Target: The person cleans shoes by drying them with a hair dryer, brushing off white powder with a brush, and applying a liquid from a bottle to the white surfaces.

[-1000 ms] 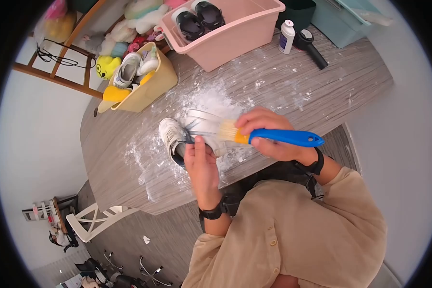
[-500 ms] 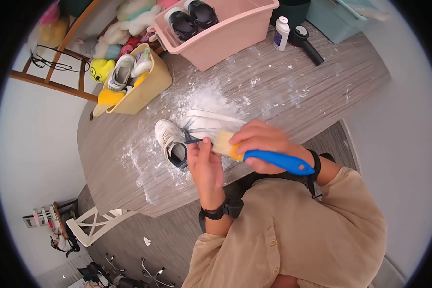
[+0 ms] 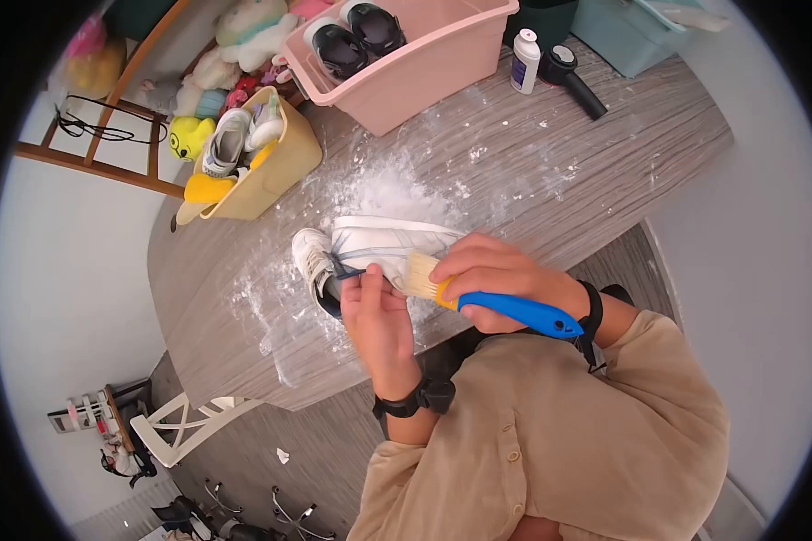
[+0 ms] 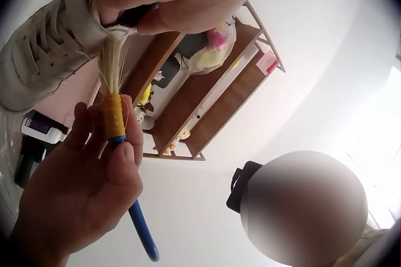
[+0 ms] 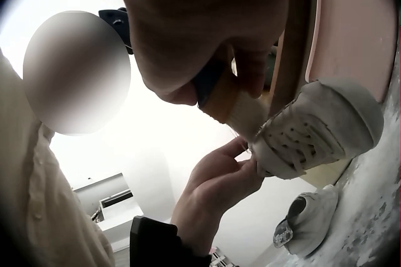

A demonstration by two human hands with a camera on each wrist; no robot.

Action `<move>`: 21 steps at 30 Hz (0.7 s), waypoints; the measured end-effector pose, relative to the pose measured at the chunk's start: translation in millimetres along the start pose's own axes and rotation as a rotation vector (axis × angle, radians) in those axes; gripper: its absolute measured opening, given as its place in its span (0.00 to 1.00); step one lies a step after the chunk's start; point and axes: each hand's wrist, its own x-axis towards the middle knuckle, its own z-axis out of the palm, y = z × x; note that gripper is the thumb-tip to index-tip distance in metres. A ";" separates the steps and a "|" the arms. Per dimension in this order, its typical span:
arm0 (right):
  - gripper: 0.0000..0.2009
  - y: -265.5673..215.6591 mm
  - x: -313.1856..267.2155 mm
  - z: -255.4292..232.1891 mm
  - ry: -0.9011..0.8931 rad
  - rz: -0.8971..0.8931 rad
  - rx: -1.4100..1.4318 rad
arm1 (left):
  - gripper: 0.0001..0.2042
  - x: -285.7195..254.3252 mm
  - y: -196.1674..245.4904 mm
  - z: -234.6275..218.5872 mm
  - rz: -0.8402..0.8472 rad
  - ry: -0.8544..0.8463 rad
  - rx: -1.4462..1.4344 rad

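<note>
A white lace-up sneaker (image 3: 383, 236) lies on its side over the powdered table, sole edge facing away. My left hand (image 3: 379, 329) pinches its dark-lined collar between thumb and fingers. In my right hand (image 3: 523, 275) is a paintbrush (image 3: 528, 314) with a blue handle, yellow band and pale bristles. Its bristle tips meet the sneaker's collar close to the left fingers, as the left wrist view shows with the bristles (image 4: 111, 60). To the left, the second white sneaker (image 3: 311, 257) stands upright on the table, its heel partly hidden behind the left hand.
White powder (image 3: 392, 185) is scattered across the wooden table (image 3: 216, 298). Behind stand a yellow bin (image 3: 280, 171) with shoes, a pink tub (image 3: 424, 81) with dark shoes, a white bottle (image 3: 525, 61) and a black-handled brush (image 3: 582, 90). A teal bin (image 3: 627, 41) sits at the back right.
The paintbrush has moved toward my body, its handle end dropping lower, and its bristles now lie nearer the collar. The held sneaker has tilted slightly, showing more of its side.
</note>
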 end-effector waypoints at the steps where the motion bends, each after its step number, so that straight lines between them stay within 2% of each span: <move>1: 0.11 4.3 -3.0 -0.2 0.005 0.008 -0.025 | 0.09 -1.0 0.7 -1.0 -0.006 -0.011 -0.007; 5: 0.13 28.9 -31.2 -12.7 -0.002 0.105 -0.106 | 0.10 -3.6 11.2 1.3 0.053 0.073 0.052; 9: 0.13 18.9 -28.2 -23.7 0.035 0.147 -0.103 | 0.12 -1.7 7.3 -8.7 0.076 0.046 0.062; 12: 0.12 9.9 0.0 -24.1 0.124 0.086 -0.010 | 0.13 -3.0 0.6 -0.1 0.077 0.002 0.093; 15: 0.08 8.1 26.4 -18.9 0.137 -0.004 0.006 | 0.13 -10.0 0.0 14.4 0.070 -0.031 0.117; 21: 0.07 26.0 9.6 -4.9 0.008 0.117 0.102 | 0.12 -13.2 12.5 10.6 0.120 0.029 0.106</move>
